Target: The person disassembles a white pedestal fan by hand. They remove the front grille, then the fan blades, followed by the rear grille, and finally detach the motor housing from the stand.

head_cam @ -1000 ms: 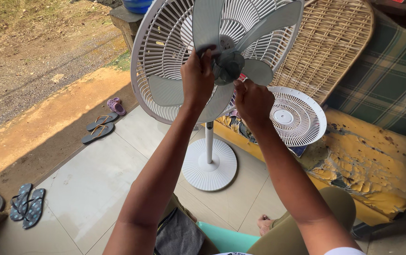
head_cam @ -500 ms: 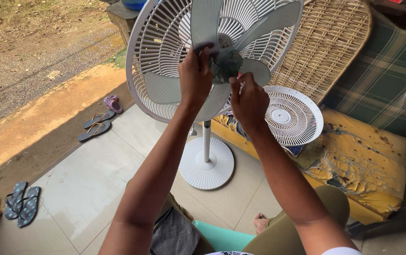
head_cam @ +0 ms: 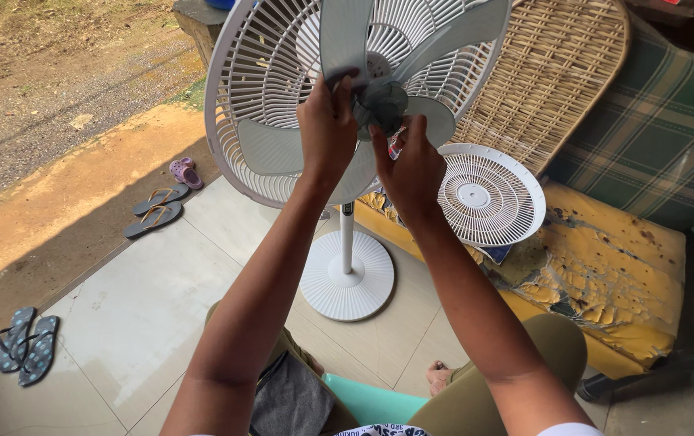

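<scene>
A white pedestal fan stands in front of me with its rear grille (head_cam: 250,89) exposed and its grey-green blades (head_cam: 347,36) uncovered. My left hand (head_cam: 327,129) grips the base of the upper blade beside the dark hub (head_cam: 383,101). My right hand (head_cam: 411,165) has its fingers up at the lower right of the hub, pinching there. The fan's pole runs down to a round white base (head_cam: 347,278) on the tiled floor.
The detached front grille (head_cam: 488,195) lies on a worn yellow cushion (head_cam: 605,258). A wicker panel (head_cam: 561,73) and a plaid cushion (head_cam: 670,137) lean behind. Flip-flops (head_cam: 153,211) and sandals (head_cam: 24,343) lie at the tile edge, left. My knees are below.
My right hand has risen from below the hub to its lower right edge. My left hand keeps its grip on the blade. The view has shifted slightly right.
</scene>
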